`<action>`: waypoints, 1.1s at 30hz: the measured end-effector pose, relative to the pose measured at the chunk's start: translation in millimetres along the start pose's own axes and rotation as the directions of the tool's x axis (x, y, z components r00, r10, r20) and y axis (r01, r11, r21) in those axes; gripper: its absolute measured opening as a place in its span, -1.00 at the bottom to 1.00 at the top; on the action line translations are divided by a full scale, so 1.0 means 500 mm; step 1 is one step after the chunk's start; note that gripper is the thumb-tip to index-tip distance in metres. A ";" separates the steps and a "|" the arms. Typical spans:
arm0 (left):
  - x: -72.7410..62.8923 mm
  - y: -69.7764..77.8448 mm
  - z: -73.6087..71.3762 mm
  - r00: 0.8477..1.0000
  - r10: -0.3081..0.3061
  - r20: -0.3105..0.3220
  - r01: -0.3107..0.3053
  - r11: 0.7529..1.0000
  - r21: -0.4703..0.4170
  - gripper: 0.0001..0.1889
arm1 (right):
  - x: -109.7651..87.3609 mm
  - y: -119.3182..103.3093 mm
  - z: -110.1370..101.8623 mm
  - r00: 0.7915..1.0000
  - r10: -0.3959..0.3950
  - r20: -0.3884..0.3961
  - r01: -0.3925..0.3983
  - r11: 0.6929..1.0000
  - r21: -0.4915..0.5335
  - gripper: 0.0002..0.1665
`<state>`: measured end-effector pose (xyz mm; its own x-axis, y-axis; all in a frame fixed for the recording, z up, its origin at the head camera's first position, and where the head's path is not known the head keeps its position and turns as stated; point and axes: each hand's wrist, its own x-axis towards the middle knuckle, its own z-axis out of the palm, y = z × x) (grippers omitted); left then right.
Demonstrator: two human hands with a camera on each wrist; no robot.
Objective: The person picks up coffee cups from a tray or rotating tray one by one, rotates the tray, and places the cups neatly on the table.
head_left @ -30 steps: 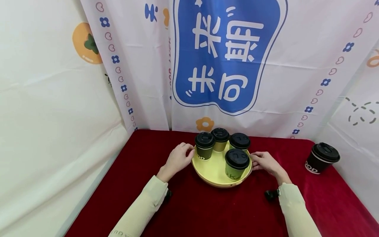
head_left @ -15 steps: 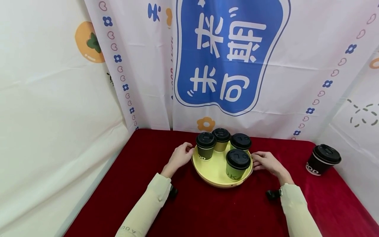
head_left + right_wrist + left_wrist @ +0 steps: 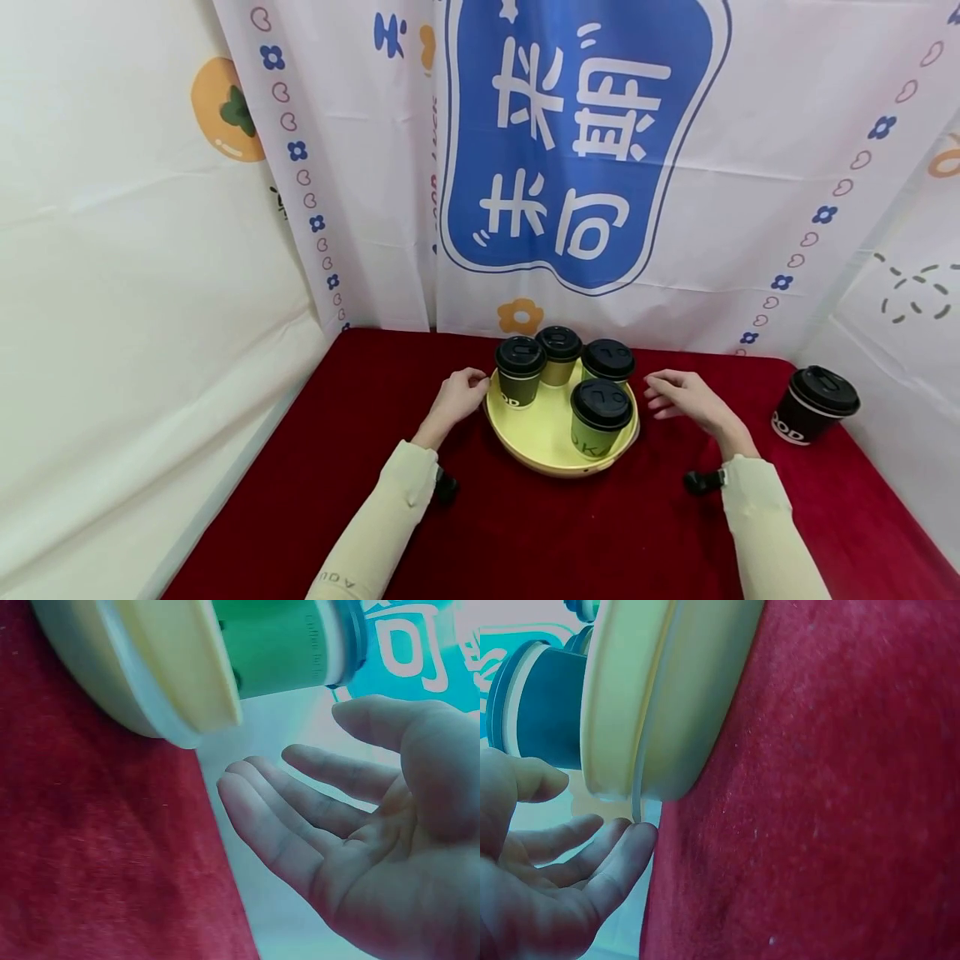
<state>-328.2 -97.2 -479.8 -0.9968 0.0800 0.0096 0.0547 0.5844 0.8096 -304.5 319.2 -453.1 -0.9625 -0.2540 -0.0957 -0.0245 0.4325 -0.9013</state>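
Right hand letting go of the tray of cups

The right hand (image 3: 686, 400) is drawing back from the yellow tray (image 3: 536, 433), fingers now spread and apart from its rim, while the left hand (image 3: 457, 398) is still touching the left rim with relaxed fingers; the tray, carrying four lidded paper cups (image 3: 600, 417), is resting on the red worktop (image 3: 525, 533).

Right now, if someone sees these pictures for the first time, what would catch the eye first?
First the round yellow tray in the middle of the red table, carrying four green cups with black lids. The left hand is at the tray's left rim, while the right hand hovers open just off its right rim. A fifth, dark cup stands alone at the table's right edge, and a large blue sign fills the backdrop.
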 end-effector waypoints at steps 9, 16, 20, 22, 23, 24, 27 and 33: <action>0.003 -0.009 -0.001 0.999 -0.028 0.029 0.030 0.996 -0.079 -0.62 | -0.014 -0.047 -0.024 0.996 -0.059 -0.059 0.055 0.996 -0.065 -0.36; 0.003 -0.008 0.001 0.996 -0.075 0.051 0.080 0.989 -0.126 -0.57 | -0.029 -0.107 -0.034 0.991 -0.110 -0.078 0.103 0.991 -0.084 -0.36; 0.003 -0.010 0.004 0.994 -0.080 0.080 0.093 0.980 -0.173 -0.55 | -0.035 -0.141 -0.036 0.982 -0.181 -0.057 0.178 0.982 -0.065 -0.42; 0.003 -0.011 0.006 0.992 -0.089 0.092 0.106 0.976 -0.192 -0.55 | -0.037 -0.158 -0.034 0.976 -0.215 -0.041 0.212 0.975 -0.065 -0.44; 0.003 -0.011 0.006 0.992 -0.090 0.094 0.107 0.975 -0.195 -0.55 | -0.038 -0.166 -0.033 0.973 -0.228 -0.035 0.225 0.972 -0.073 -0.46; 0.003 -0.012 0.007 0.991 -0.092 0.094 0.109 0.974 -0.197 -0.55 | -0.039 -0.174 -0.032 0.971 -0.237 -0.030 0.234 0.969 -0.083 -0.46; 0.004 -0.012 0.007 0.991 -0.090 0.097 0.109 0.973 -0.205 -0.55 | -0.041 -0.197 -0.028 0.969 -0.248 -0.016 0.244 0.962 -0.124 -0.47; 0.001 -0.008 0.006 0.991 -0.078 0.113 0.103 0.967 -0.232 -0.55 | -0.045 -0.235 -0.011 0.966 -0.257 0.027 0.258 0.947 -0.192 -0.53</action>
<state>-328.5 -96.8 -484.8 -0.9849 0.1246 -0.1201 -0.0633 0.3863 0.9202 -281.6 278.9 -342.7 -0.9162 -0.3796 0.1283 -0.3230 0.5099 -0.7973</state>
